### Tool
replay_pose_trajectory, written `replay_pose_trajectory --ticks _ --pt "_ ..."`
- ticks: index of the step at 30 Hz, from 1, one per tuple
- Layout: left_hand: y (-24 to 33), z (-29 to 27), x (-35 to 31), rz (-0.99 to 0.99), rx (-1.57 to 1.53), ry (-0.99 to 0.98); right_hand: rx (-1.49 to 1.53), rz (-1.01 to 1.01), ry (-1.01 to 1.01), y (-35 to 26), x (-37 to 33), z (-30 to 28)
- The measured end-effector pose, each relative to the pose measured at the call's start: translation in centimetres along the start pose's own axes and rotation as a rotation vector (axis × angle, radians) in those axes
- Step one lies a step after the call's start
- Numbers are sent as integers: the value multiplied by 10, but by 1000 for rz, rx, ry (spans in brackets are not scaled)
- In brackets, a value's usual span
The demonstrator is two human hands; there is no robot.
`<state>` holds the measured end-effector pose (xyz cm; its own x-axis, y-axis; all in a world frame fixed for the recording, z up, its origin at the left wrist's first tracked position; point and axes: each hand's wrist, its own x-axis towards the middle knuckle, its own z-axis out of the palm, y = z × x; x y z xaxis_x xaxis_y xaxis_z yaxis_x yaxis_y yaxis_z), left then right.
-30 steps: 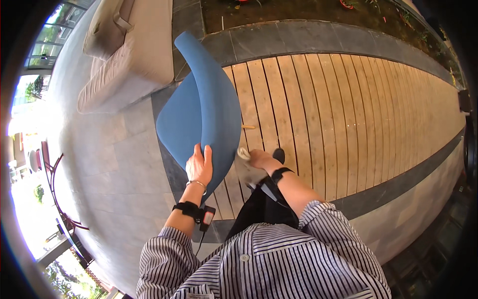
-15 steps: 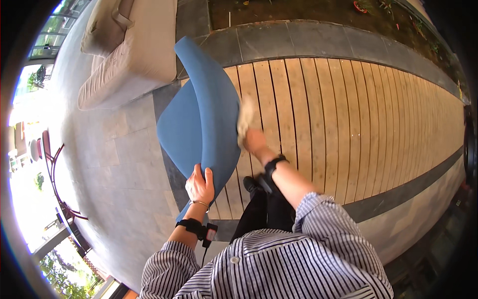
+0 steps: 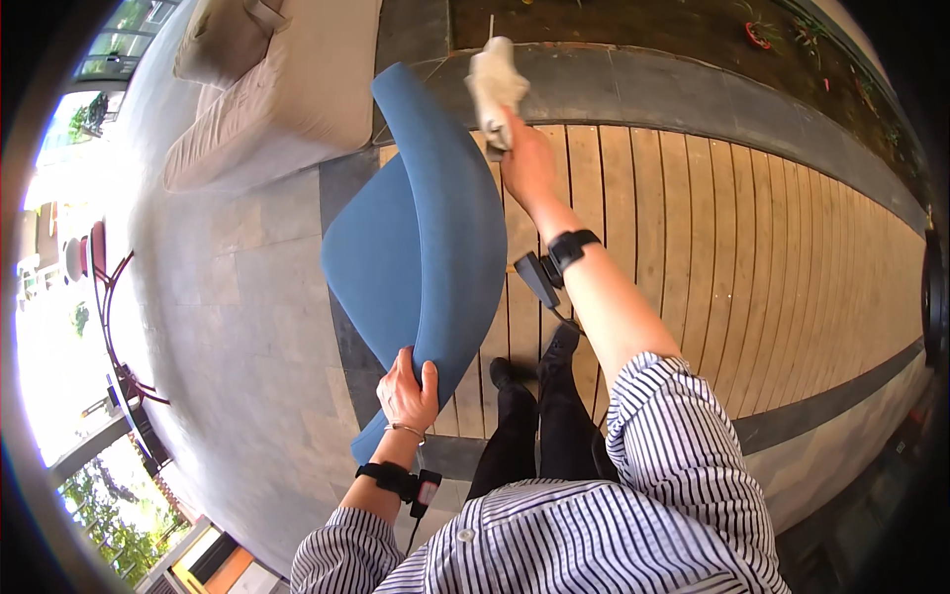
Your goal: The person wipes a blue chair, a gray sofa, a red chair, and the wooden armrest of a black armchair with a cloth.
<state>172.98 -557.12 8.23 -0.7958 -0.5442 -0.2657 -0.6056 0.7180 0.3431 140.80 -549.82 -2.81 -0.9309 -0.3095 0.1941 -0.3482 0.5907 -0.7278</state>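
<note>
A blue chair [image 3: 454, 218] with a curved, wraparound back stands in front of me, its seat facing left. My left hand [image 3: 408, 391] is closed on the near part of the back's top edge, thumb on one side and fingers on the other. Beyond the back's right side, my right hand [image 3: 530, 170] is closed round a crumpled off-white cloth [image 3: 495, 84]. The cloth is held out toward the far side, apart from the chair. The chair's legs are hidden under it.
A beige sofa [image 3: 287, 109] stands at the far left, behind the chair. Wooden decking [image 3: 712, 247] spreads to the right, edged by dark stone [image 3: 643, 89]. A planted bed with a red pot [image 3: 760, 36] lies beyond. Dark red metal furniture [image 3: 104, 307] is at the left.
My right hand has swung the cloth away from the outer side of the chair back, toward the far side. My left hand keeps its hold on the chair.
</note>
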Motion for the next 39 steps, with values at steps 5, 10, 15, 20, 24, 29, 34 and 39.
replay_pose_trajectory --ticks 5,10,15,20,24,29,34,39 --pt "2 0 -3 -14 0 -17 -220 472 -753 55 -65 55" --pt "2 5 -2 4 14 1 -277 643 -1286 140 -193 46" --pt "-2 -3 -4 -16 25 11 -109 675 -951 123 -166 35" --pt "7 -4 -1 -36 -7 -24 -20 428 -588 89 -128 45" --pt "-11 -6 -11 -61 22 -13 -239 300 -1129 23 -238 51" --pt "-8 -10 -10 -61 10 -34 505 9 -1599 -50 -348 41" --pt "5 -9 0 -18 -55 -31 978 396 -1712 -95 -329 -11" --pt "6 -8 1 -39 -108 13 797 619 -1703 -92 -288 -71"
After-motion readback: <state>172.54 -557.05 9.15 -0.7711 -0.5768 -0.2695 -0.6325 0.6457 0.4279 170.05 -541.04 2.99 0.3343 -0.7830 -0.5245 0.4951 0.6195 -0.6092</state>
